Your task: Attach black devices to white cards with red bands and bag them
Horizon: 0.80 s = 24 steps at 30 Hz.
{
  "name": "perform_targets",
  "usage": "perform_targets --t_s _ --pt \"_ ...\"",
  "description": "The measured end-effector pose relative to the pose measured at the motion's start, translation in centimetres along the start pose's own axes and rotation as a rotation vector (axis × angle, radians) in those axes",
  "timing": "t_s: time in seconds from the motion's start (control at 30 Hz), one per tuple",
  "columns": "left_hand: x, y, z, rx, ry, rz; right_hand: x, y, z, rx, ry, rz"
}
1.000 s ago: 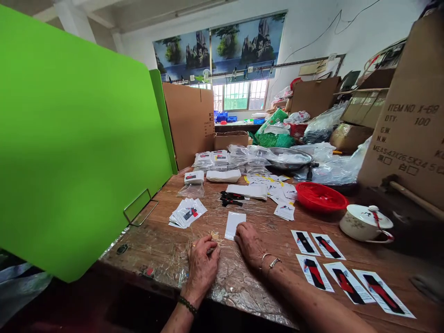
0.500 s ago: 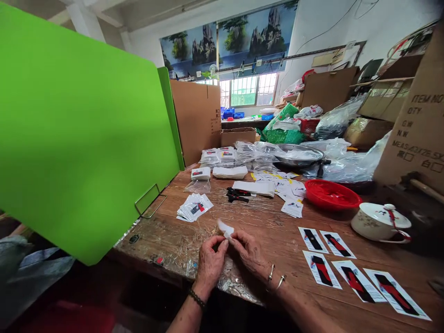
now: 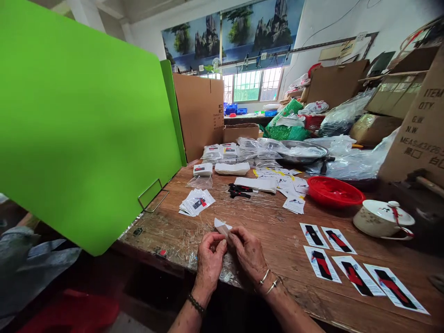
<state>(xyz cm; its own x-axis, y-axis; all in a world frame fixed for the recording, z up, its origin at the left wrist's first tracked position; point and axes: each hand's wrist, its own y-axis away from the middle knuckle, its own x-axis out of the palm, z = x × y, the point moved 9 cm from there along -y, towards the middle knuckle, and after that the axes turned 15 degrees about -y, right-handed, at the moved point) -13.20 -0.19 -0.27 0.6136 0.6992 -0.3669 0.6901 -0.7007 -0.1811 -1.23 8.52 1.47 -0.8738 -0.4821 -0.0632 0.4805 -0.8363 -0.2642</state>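
Just above the table's near edge, my left hand (image 3: 211, 259) and my right hand (image 3: 249, 252) meet with fingertips pinched on a small white plastic sleeve (image 3: 221, 226). Its pointed far end sticks up past my fingers; the near part is hidden. Beyond it lies a fanned pile of bagged cards (image 3: 197, 202) with black and red pieces on them. Several black-and-red straps (image 3: 239, 190) rest beside a stack of white sleeves (image 3: 258, 184). To the right of my right hand, several white cards (image 3: 322, 265) lie in two rows, each bearing a black-and-red strap.
A green panel (image 3: 86, 125) with a wire foot (image 3: 152, 196) stands on the left. At right are a red basket (image 3: 335, 192) and a lidded floral mug (image 3: 381, 218). Loose printed cards (image 3: 294, 204), bagged bundles (image 3: 222, 151) and a metal basin (image 3: 303, 150) fill the back; a carton (image 3: 412, 125) rises far right.
The white sleeve, blurred and crumpled before, now shows a sharper, upright pointed end. My right hand has turned slightly at the wrist. The whole view has shifted a little.
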Motion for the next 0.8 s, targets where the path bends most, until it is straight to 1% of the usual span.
perform_targets --t_s 0.1,0.23,0.3,0.43,0.57,0.63,0.7,0.73,0.8 --pt "0.6 0.4 0.5 -0.069 0.088 0.078 0.0 0.0 -0.9 0.049 -0.064 0.002" --pt "0.9 0.9 0.5 -0.112 0.177 0.123 0.6 0.2 -2.5 0.112 -0.184 0.008" --pt "0.7 1.0 0.4 -0.099 0.166 0.110 0.9 0.3 -3.3 0.154 -0.233 0.014" --pt "-0.6 0.6 0.3 -0.032 0.010 0.042 1.8 0.6 -4.3 0.276 -0.360 0.062" --pt "-0.7 0.4 0.4 0.000 0.004 0.075 2.7 0.9 -4.5 0.422 -0.553 0.156" --pt "-0.7 0.4 0.2 0.019 -0.022 0.074 2.9 1.0 -4.6 0.452 -0.577 0.168" --pt "-0.9 0.4 -0.1 0.058 -0.109 0.034 2.5 0.9 -4.6 0.417 -0.485 0.140" --pt "-0.9 0.4 -0.3 0.082 -0.164 0.005 2.2 0.8 -4.5 0.366 -0.393 0.114" --pt "-1.0 0.4 -0.6 0.125 -0.273 -0.059 1.6 0.8 -3.5 0.189 -0.162 0.041"
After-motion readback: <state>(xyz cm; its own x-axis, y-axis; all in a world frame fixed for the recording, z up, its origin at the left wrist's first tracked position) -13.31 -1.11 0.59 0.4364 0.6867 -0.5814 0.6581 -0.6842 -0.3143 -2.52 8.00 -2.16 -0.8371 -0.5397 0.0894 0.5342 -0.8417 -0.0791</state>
